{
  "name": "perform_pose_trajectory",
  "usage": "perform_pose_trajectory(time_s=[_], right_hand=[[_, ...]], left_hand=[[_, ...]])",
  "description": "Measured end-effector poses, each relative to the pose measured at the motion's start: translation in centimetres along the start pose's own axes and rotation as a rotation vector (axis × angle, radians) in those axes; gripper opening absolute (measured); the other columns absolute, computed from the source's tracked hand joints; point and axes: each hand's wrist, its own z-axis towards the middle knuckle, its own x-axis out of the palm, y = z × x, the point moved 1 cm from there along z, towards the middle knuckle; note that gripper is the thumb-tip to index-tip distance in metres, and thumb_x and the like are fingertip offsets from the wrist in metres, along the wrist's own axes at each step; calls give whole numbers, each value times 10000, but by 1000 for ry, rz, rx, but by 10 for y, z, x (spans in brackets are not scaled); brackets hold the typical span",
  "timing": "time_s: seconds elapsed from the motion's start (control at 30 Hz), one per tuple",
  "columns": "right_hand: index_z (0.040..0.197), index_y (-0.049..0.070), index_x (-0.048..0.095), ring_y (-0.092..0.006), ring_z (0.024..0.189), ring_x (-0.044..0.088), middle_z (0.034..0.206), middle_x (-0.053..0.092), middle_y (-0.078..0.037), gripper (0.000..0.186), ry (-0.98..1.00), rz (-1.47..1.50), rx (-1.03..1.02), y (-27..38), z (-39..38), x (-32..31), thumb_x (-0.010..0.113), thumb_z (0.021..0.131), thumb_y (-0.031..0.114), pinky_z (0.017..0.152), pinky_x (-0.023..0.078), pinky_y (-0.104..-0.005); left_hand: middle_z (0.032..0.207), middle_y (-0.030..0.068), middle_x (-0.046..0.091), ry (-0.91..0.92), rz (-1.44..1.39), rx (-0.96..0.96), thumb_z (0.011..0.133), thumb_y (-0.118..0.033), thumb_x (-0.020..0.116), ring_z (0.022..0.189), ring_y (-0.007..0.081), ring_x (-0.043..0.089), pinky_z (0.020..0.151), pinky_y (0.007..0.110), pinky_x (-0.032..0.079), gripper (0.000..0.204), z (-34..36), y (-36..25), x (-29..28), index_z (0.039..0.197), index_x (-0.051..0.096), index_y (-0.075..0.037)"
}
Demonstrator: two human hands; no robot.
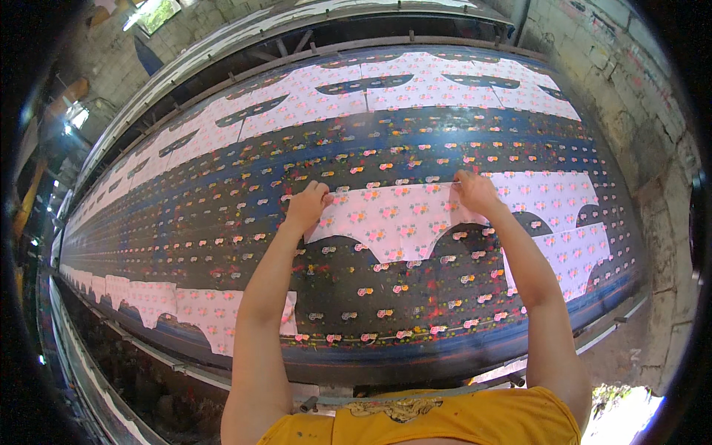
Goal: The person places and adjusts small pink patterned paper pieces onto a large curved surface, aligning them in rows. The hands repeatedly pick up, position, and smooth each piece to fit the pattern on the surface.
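A pale pink cut fabric piece [393,215] with a flower print lies in front of me on the long dark printing table [386,297]. Its far edge is nearly straight, and its near side has curved cut-outs around a central tab. My left hand [310,204] is closed in a pinch on its far left corner. Farther right, my right hand [477,194] pinches the far edge near the right corner. The fingertips are partly hidden. Beside my right hand lie another flowered fabric piece [541,189] and, nearer to me, one more fabric piece [575,256].
A row of matching fabric pieces [393,93] runs along the table's far side. More pieces [204,308] line the near left edge. Small printed flower marks cover the dark surface. A metal rail [593,337] follows the near edge, and a block wall [630,96] stands at the right.
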Motion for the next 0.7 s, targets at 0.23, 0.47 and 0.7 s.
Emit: perform_pose_trajectory(time_s=[0.23, 0.47, 0.7], right_hand=[[904, 41, 572, -386, 847, 648, 923, 625, -152, 116, -83, 37, -53, 7, 7, 1, 657, 867, 110, 737, 513, -502], [910, 20, 551, -398, 896, 653, 948, 684, -197, 115, 46, 114, 14, 8, 4, -12, 619, 920, 113, 774, 496, -519], [985, 40, 556, -395, 798, 668, 902, 653, -171, 121, -205, 18, -5, 25, -33, -47, 630, 941, 125, 653, 528, -495]], left_hand=[[989, 142, 595, -125, 10, 59, 864, -156, 706, 882, 363, 573, 815, 476, 469, 135, 7, 8, 12, 926, 626, -68], [943, 164, 595, 37, -139, 9, 936, -183, 636, 912, 385, 616, 775, 485, 488, 150, 6, -10, 5, 1003, 593, -56], [1008, 105, 597, -140, 20, 38, 981, -272, 613, 820, 363, 650, 669, 466, 529, 211, -29, -32, -32, 1021, 546, -77]])
